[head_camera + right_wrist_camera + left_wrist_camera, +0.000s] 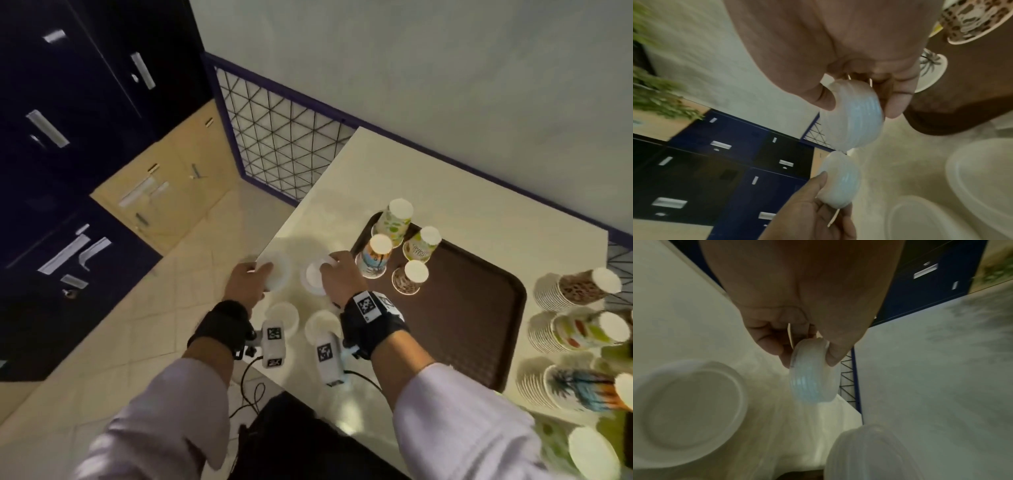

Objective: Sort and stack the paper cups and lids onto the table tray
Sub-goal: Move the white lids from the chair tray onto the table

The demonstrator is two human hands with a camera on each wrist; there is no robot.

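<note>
My left hand (pixel 262 272) pinches a small stack of white plastic lids (pixel 812 379) by its edge, just above the table's left corner. My right hand (pixel 329 266) grips a second lid stack (pixel 856 116) close beside it, left of the brown tray (pixel 479 308). The two held stacks nearly touch in the right wrist view. Two more lid stacks (pixel 282 317) (pixel 322 325) lie on the table near my wrists. Four piles of patterned paper cups (pixel 375 255) stand upside down on the tray's far left corner.
Three long stacks of patterned cups (pixel 579 289) lie on their sides to the right of the tray. A loose white lid (pixel 592 452) lies at the near right. The table edge (pixel 270 246) drops to the tiled floor on the left; dark lockers stand beyond.
</note>
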